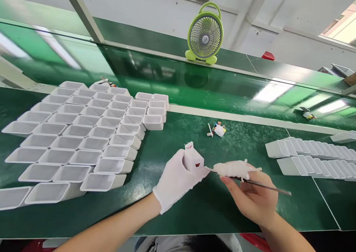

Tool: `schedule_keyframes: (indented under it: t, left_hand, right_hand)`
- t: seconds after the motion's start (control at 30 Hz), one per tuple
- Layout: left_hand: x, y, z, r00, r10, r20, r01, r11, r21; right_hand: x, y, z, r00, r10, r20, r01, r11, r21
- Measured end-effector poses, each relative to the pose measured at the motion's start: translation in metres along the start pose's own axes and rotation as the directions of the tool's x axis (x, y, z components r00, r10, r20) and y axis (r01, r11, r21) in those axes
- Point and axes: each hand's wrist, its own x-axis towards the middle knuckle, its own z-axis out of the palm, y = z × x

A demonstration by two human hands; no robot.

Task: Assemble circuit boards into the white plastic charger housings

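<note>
My left hand, in a white glove, is closed around a small white plastic box. A dark red-brown mark shows on the side of the box, and a small white tab with red print stands at its far end. My right hand grips a thin metal tool, with white cloth about the fingers. The tool's tip is beside the box, close to the gloved fingertips; whether it touches is unclear. The tool's exact kind is hard to make out.
Rows of open white plastic containers cover the left of the green table. More white containers lie in stacked rows at the right. A small pile of odd parts lies ahead. A green fan stands on the ledge behind.
</note>
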Motion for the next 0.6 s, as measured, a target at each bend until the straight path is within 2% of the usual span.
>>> schedule_keyframes:
  t: [0.07, 0.17, 0.27, 0.43, 0.6]
  left_hand:
    - [0.0, 0.0, 0.0, 1.0, 0.025, -0.008, -0.025, 1.0, -0.004]
    - [-0.002, 0.001, -0.001, 1.0, 0.02, -0.012, -0.02, 0.999, 0.029]
    - [-0.003, 0.004, -0.002, 1.0, -0.005, -0.005, 0.006, 0.998, 0.062]
    - [-0.003, 0.004, -0.002, 0.998, 0.024, -0.06, -0.016, 0.99, 0.137]
    - [-0.002, 0.004, -0.002, 0.998, 0.016, -0.054, -0.007, 0.987, 0.162]
  right_hand:
    - [-0.004, -0.001, 0.002, 0.99, -0.142, 0.02, 0.143, 0.979, -0.145]
    - [-0.008, 0.003, 0.006, 0.978, -0.208, 0.033, 0.21, 0.958, -0.195]
    - [-0.008, 0.006, 0.009, 0.973, -0.231, 0.024, 0.231, 0.947, -0.224]
    - [-0.009, 0.004, 0.01, 0.956, -0.294, 0.01, 0.282, 0.909, -0.308]
    - [-0.013, 0.001, 0.013, 0.967, -0.25, 0.043, 0.248, 0.895, -0.371]
